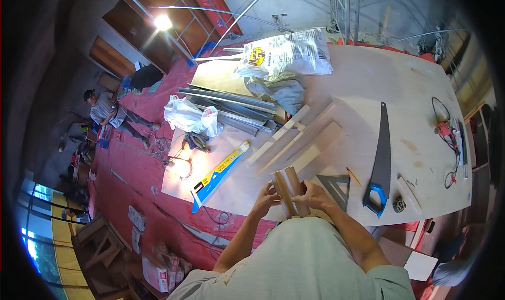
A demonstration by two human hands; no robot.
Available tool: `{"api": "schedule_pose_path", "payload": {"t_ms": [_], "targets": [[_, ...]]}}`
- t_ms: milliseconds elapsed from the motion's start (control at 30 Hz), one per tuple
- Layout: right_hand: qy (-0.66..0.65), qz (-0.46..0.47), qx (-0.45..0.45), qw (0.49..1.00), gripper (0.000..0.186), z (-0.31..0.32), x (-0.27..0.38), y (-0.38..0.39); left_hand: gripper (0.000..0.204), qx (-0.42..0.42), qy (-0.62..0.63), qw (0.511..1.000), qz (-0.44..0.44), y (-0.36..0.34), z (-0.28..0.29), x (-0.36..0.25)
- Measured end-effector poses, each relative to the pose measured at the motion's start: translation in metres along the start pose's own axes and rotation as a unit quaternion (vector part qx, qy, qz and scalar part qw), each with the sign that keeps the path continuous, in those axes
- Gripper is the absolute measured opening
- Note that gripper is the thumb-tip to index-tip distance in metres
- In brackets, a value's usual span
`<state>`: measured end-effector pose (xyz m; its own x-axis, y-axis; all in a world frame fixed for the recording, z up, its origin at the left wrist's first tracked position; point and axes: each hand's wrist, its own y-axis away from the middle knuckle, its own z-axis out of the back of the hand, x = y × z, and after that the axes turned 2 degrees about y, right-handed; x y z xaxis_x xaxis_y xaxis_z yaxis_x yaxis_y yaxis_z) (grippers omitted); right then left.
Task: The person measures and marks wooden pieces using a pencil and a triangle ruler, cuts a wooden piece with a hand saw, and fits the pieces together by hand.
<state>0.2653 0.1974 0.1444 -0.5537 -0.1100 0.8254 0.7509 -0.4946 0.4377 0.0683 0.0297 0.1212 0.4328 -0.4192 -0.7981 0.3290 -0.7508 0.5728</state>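
Observation:
My left hand [267,199] and my right hand [314,196] grip short wooden pieces [289,189] from both sides, close in front of my body. The pieces stand side by side, and a pale strip shows between the brown ones. Thumbs and fingers press on their edges. Just beyond lie several pale wood strips [321,145], side by side on the large plywood tabletop [421,163]. A grey triangular square [338,188] is right of my right hand, with a yellow pencil [353,177] beside it. Farther right is a handsaw [383,147] with a blue handle.
At right lie a tape measure [400,204] and a red corded tool [446,131]. Left are a blue-yellow saw sleeve [221,175], a lit lamp [180,167], metal channels [236,108] and a plastic bag [184,115]. A white sack [294,52] lies far back. Another person [108,113] is at far left.

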Motion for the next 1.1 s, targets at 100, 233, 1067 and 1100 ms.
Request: {"api": "schedule_pose_path", "payload": {"t_ms": [100,233,1067,1100], "targets": [[0.039,-0.004,0.003,0.999,0.076,0.003,0.009,-0.003,0.070,0.020,0.041,0.999,-0.007,-0.006,0.013,0.015],[0.022,0.046,-0.002,0.999,0.065,-0.018,-0.026,-0.023,0.075,0.014,0.059,0.998,0.021,-0.011,0.023,0.043],[-0.056,0.029,0.009,0.998,0.040,-0.020,0.030,-0.021,0.032,-0.116,0.370,0.908,-0.158,-0.028,0.063,0.100],[-0.082,0.035,-0.002,0.996,0.041,-0.010,0.044,-0.011,0.031,-0.078,0.396,0.902,-0.152,-0.015,0.061,0.069]]}}
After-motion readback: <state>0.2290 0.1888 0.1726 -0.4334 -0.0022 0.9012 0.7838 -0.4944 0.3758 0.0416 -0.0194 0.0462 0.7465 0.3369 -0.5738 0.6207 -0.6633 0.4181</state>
